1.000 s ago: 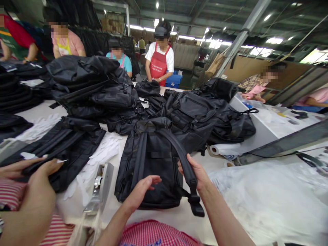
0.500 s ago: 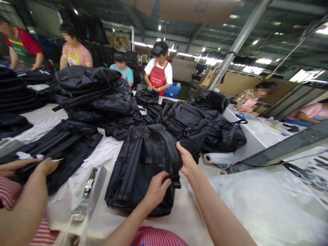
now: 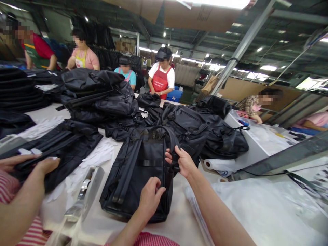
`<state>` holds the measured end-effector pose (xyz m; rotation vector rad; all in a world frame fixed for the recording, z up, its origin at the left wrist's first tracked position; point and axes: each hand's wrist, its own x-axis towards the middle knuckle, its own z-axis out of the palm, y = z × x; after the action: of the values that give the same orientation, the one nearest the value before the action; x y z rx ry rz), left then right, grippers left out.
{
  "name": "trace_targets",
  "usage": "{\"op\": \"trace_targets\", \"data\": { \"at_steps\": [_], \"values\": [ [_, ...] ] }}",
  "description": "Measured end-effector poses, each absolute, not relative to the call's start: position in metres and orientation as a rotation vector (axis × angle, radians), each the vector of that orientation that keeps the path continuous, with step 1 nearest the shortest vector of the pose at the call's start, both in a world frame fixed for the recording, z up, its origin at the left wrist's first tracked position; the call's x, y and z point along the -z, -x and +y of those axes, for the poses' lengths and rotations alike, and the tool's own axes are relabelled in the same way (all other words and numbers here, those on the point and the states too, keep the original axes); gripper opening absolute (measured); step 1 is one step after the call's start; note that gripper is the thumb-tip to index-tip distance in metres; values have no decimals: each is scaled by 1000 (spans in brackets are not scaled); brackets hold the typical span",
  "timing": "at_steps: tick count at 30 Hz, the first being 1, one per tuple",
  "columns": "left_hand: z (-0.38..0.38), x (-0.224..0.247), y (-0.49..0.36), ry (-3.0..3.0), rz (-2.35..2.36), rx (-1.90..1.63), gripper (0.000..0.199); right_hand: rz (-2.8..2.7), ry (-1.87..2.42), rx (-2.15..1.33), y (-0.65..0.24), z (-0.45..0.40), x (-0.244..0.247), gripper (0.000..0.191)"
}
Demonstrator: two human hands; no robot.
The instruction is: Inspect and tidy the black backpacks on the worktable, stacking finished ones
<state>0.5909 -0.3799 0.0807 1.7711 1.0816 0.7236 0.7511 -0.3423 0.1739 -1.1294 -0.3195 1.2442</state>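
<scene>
Black backpack (image 3: 150,153) lies near the near edge of the tabletop (image 3: 178,212), straps up; contents hidden. Right hand (image 3: 185,163) holds its loose strap (image 3: 171,132) between thumb and fingers. Left hand (image 3: 150,198): fingers curled, narrow gap to thumb, nothing seen held, over the backpack's lower right part. Piled bags (image 3: 188,118) behind, contents not visible. White gloves (image 3: 98,155) to its left; clear plastic (image 3: 256,205) to the right. Blue bin (image 3: 175,95) beyond the far edge; contents unclear
</scene>
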Motion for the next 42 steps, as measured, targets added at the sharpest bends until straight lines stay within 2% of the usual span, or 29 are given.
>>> {"op": "trace_targets", "data": {
  "at_steps": [6,14,18,20,25,33,42],
  "values": [
    [-378,-80,-603,-1444,1042,-625,18,-264,1089,-1313,-742,-327,-180,15],
    [-375,-75,-614,-1453,1142,-796,13,-233,1059,-1290,-739,-317,-175,17],
    [-376,-73,-616,-1130,1071,-662,9,-253,1058,-1255,-741,-316,-173,13],
    [-377,-73,-618,-1087,1021,-571,13,-282,1069,-1232,-744,-314,-172,12],
    [-382,-71,-621,-1236,948,-477,31,-409,1135,-1171,-755,-304,-169,14],
    [-388,-75,-611,-1702,973,-541,33,-376,1171,-1188,-778,-276,-157,20],
    [-397,-53,-608,-1674,1027,-582,37,-317,1262,-1272,-788,-259,-118,20]
  ]
}}
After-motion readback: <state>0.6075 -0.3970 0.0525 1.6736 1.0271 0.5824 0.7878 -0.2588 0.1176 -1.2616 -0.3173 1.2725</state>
